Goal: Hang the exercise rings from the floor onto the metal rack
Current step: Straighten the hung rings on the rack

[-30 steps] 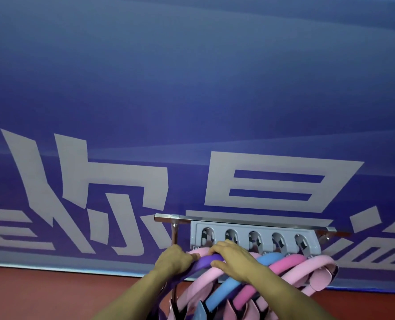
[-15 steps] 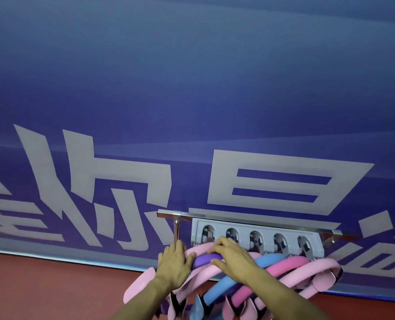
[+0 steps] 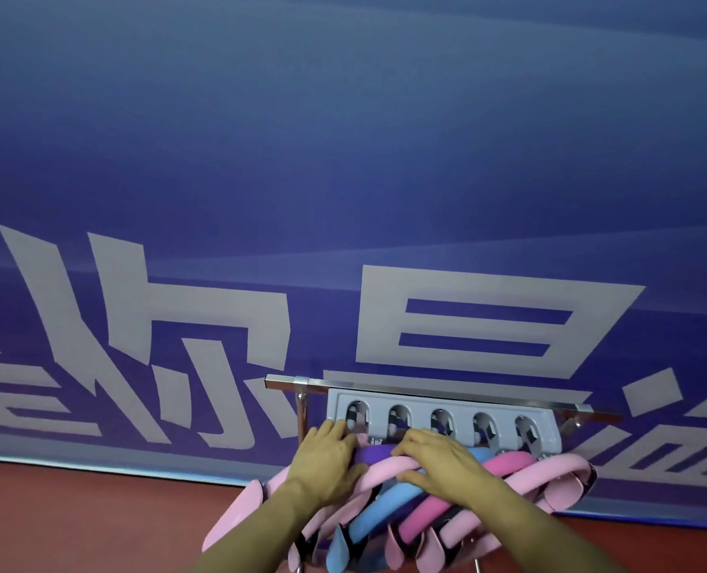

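Note:
A metal rack (image 3: pixel 426 385) with a grey slotted hook plate (image 3: pixel 459 401) stands against the blue wall. Several exercise rings hang from it side by side: purple (image 3: pixel 374 453), light pink (image 3: pixel 389 473), blue (image 3: pixel 385 510), hot pink (image 3: pixel 504 465) and another light pink (image 3: pixel 566 469). My left hand (image 3: pixel 327 465) lies over the purple ring at the rack's left end, fingers curled on it. My right hand (image 3: pixel 438 465) rests flat across the purple, pink and blue rings, fingertips at the purple ring. The rings' lower parts are cut off by the frame's bottom edge.
The blue banner wall (image 3: pixel 343 179) with large grey characters fills most of the view. A red floor (image 3: pixel 75 519) runs along the bottom. The rack's left post (image 3: pixel 301 411) drops behind my left hand.
My left hand has shifted up along the purple ring toward the hook plate. The pink ring's padded end has swung out to the left. My right hand has stayed on the rings.

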### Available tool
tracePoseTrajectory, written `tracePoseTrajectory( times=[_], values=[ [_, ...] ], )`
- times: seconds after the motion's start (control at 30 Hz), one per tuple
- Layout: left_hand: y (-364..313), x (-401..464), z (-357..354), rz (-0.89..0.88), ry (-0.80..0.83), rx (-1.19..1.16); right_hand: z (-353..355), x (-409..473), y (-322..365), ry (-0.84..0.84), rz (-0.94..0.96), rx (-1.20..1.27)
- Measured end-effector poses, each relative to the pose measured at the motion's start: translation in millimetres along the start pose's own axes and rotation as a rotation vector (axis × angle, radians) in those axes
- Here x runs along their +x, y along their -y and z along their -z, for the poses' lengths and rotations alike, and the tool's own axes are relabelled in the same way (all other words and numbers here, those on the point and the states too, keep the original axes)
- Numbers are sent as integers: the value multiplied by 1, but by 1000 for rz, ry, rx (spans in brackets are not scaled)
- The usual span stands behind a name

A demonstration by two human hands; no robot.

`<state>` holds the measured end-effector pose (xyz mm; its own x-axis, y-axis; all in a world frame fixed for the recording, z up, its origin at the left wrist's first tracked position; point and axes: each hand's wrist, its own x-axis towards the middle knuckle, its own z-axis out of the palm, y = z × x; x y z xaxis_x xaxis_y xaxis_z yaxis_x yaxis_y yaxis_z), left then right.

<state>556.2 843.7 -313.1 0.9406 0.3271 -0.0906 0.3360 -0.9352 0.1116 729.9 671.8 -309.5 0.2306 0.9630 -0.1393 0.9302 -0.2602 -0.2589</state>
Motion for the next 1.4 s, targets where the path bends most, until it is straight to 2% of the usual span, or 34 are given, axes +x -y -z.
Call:
tracePoseTrajectory(
  times=[0.17, 0.43, 0.7, 0.83, 1.03, 1.17, 1.23, 1.3, 1.4],
  values=[
    [-1, 2, -1, 54, 22, -2, 11, -1, -3, 13, 49, -50],
    [-6, -1, 6, 41, 21, 6, 20, -4, -19, 85, 50, -83],
    [-17, 3, 3, 236, 35, -210, 18, -3, -24, 50, 47, -73],
    [-21, 7, 6, 292, 22, -190, 12, -2, -22, 41, -1, -58],
    [-19, 9, 13, 222, 16, -105, 19, -13, -40, 10, -108, 230],
    [-30, 14, 11, 82, -162, -260, 24, -36, -70, -21, -182, 148],
    [-46, 17, 10, -37, -106, -291, 23, -49, -83, -24, -197, 122],
    [-68, 21, 8, -108, -24, -224, 22, -62, -95, -32, -220, 115],
    [-97, 29, 7, -93, 35, -103, 20, -78, -110, -35, -247, 135]
  ],
)
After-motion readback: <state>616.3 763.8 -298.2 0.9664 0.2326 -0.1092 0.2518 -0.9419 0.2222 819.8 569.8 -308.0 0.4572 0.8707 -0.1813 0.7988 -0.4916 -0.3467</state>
